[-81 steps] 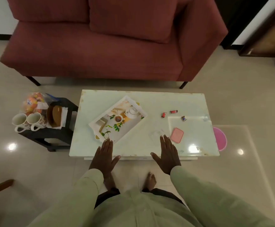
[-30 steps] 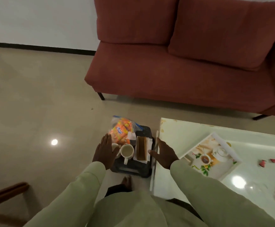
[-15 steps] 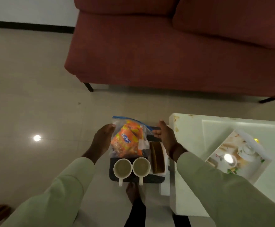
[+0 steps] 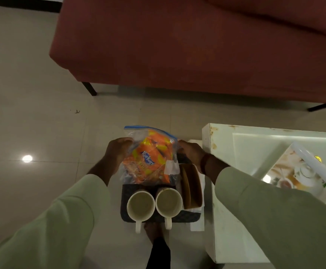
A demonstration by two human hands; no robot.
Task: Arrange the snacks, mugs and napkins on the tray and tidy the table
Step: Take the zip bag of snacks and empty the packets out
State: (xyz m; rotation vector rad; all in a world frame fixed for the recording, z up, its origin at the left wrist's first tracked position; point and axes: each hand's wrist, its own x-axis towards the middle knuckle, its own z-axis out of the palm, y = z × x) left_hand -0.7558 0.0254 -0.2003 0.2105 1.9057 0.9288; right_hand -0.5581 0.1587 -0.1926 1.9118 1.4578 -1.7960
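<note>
A clear zip-top plastic bag of orange snack packets (image 4: 150,158) is held at the far end of a small dark stool (image 4: 185,217), clamped at its sides by curled fingers (image 4: 126,141) of the left hand (image 4: 117,152) and right hand (image 4: 191,152); two white ceramic mugs (image 4: 140,208) are set side by side on the near end

We see loose, pale green long sleeves, the left sleeve (image 4: 61,220) and the right sleeve (image 4: 265,210) alike, plain and unpatterned, ending at the wrists; the left hand (image 4: 117,152) and right hand (image 4: 191,150) are bare; a dark band (image 4: 204,164) circles the right wrist; below, a black trouser leg (image 4: 158,253) ends above a bare foot (image 4: 152,231).
</note>
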